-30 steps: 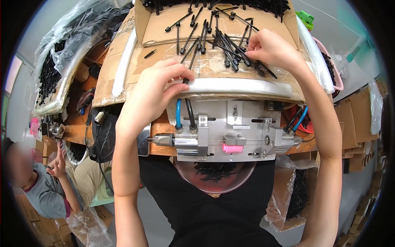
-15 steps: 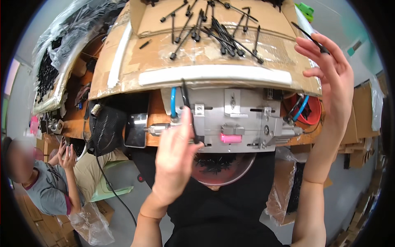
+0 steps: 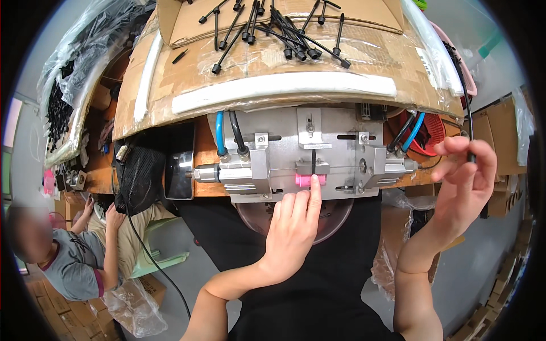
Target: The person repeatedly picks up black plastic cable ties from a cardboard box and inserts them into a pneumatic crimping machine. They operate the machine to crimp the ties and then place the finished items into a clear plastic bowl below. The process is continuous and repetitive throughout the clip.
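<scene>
The left hand (image 3: 291,227) has just laid one black rod (image 3: 314,163) on the metal fixture (image 3: 284,152); gripping nothing, its index finger (image 3: 314,199) rests at the pink block (image 3: 303,181). The right hand (image 3: 466,167) pinches another rod (image 3: 470,120).

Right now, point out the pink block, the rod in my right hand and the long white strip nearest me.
Pink block (image 3: 303,181): head view, left part of its face.
Black rod (image 3: 469,109): head view, its shaft above the right hand (image 3: 466,179).
White strip (image 3: 284,89): head view, the middle of its length.

Bowl (image 3: 338,217) partly out of sight beneath the metal fixture (image 3: 285,149)
</scene>
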Demonstrator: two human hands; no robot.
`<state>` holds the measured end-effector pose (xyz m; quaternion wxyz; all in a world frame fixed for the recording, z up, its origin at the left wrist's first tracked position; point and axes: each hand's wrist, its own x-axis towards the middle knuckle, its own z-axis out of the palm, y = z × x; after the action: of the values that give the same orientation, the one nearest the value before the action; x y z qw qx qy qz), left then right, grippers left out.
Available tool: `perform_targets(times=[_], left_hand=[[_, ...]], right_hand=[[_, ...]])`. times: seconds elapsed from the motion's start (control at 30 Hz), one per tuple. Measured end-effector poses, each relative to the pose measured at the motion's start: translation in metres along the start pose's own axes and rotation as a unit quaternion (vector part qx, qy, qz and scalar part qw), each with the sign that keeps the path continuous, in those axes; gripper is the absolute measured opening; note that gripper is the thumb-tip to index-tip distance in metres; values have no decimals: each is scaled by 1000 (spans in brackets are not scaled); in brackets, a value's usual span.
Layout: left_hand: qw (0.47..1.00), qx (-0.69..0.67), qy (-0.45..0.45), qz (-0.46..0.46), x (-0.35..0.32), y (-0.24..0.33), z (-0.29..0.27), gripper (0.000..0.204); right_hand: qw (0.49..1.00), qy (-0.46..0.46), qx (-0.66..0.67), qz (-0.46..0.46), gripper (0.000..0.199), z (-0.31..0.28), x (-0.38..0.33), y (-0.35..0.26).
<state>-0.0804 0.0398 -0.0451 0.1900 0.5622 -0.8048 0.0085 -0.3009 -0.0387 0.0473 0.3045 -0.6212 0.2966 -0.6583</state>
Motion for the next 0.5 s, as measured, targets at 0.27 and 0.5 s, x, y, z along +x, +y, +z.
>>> perform_targets(times=[0.27, 0.5], left_hand=[[996, -77, -28, -45, -2, -2, -8, 73], [976, -140, 107, -126, -11, -21, -46, 76]], right_hand=[[969, -140, -200, 48, 51, 39, -79, 26], [936, -248, -247, 30, 66, 71, -121, 53]])
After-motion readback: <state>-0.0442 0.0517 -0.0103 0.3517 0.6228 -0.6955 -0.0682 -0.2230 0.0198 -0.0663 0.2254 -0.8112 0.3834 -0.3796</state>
